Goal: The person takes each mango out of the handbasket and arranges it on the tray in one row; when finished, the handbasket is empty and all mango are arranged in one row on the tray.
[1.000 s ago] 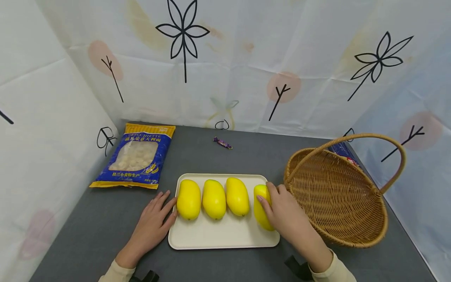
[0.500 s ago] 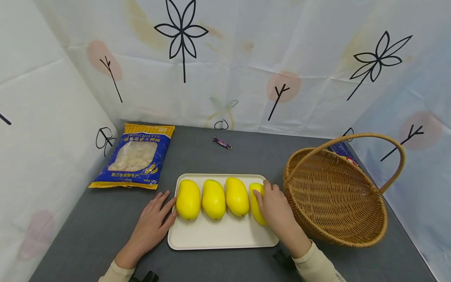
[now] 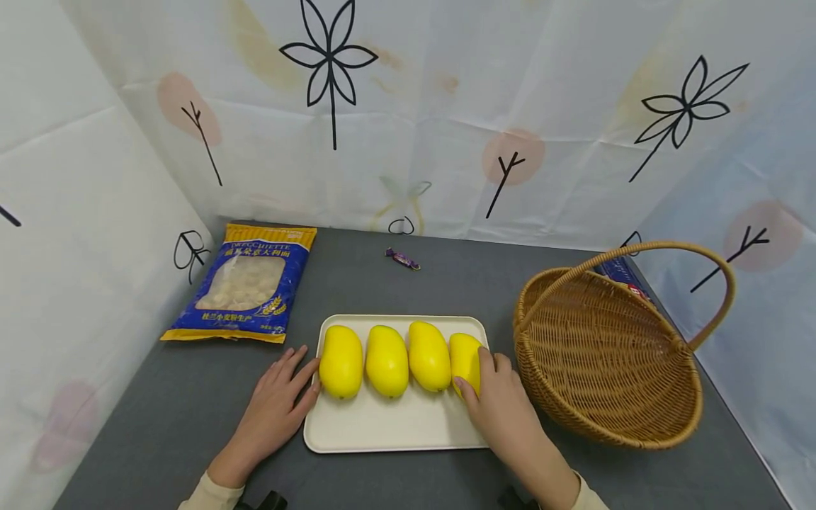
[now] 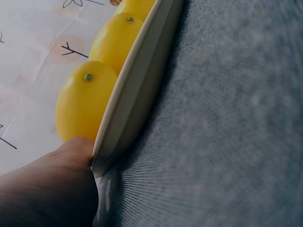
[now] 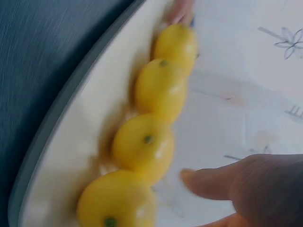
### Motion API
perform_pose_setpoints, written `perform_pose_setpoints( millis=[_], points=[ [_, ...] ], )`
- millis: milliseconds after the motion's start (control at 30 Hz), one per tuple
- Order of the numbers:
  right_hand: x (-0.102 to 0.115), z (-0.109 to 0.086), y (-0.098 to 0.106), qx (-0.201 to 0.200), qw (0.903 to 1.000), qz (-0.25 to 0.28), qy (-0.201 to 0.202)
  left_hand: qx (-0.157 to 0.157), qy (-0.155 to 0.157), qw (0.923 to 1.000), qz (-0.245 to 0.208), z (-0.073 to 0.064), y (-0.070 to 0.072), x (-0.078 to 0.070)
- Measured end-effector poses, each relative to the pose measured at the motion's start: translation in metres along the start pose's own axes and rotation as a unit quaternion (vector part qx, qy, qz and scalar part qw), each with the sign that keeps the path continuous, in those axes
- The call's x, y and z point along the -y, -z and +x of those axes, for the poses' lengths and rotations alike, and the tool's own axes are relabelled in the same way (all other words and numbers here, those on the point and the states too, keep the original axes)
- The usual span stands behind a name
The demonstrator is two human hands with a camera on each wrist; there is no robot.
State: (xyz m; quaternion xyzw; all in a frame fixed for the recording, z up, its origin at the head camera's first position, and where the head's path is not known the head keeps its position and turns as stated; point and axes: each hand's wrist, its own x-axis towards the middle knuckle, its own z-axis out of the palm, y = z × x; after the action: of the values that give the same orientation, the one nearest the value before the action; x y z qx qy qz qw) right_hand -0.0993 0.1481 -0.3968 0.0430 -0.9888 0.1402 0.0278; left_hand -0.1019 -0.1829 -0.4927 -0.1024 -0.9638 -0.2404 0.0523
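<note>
Several yellow mangoes (image 3: 387,361) lie side by side on a cream tray (image 3: 395,432). My left hand (image 3: 277,393) rests flat on the table with its fingertips at the tray's left edge, next to the leftmost mango (image 4: 85,104). Over the right end of the tray, my right hand (image 3: 506,404) is at the rightmost mango (image 3: 465,354), overlapping its right side in the head view. The right wrist view shows the thumb (image 5: 208,182) of that hand standing apart from the mangoes, with a gap between it and the rightmost mango (image 5: 116,201).
A wicker basket (image 3: 612,354) with a tall handle stands right of the tray, tilted toward me. Behind it a blue package (image 3: 615,269) partly shows. At the back left lies a blue and yellow pasta bag (image 3: 248,283). A purple wrapped candy (image 3: 402,258) lies behind the tray.
My right hand has moved the rightmost mango left, close beside the others, then loosened and drawn back slightly toward me. The left hand has stayed still.
</note>
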Motion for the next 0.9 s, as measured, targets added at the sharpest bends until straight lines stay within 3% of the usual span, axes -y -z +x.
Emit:
perform_pose_setpoints(
  millis=[200, 433, 900],
  points=[
    [0.004, -0.012, 0.005, 0.007, 0.9999, 0.009, 0.011, -0.004, 0.000, 1.0000, -0.003, 0.001, 0.001, 0.000],
    [0.000, -0.006, -0.003, 0.008, 0.9999, 0.009, -0.007, -0.001, 0.001, 1.0000, 0.003, 0.000, 0.000, -0.001],
    [-0.003, 0.007, -0.009, -0.017, 0.9998, 0.009, -0.004, 0.005, 0.000, 1.0000, -0.003, 0.000, 0.000, 0.000]
  ],
)
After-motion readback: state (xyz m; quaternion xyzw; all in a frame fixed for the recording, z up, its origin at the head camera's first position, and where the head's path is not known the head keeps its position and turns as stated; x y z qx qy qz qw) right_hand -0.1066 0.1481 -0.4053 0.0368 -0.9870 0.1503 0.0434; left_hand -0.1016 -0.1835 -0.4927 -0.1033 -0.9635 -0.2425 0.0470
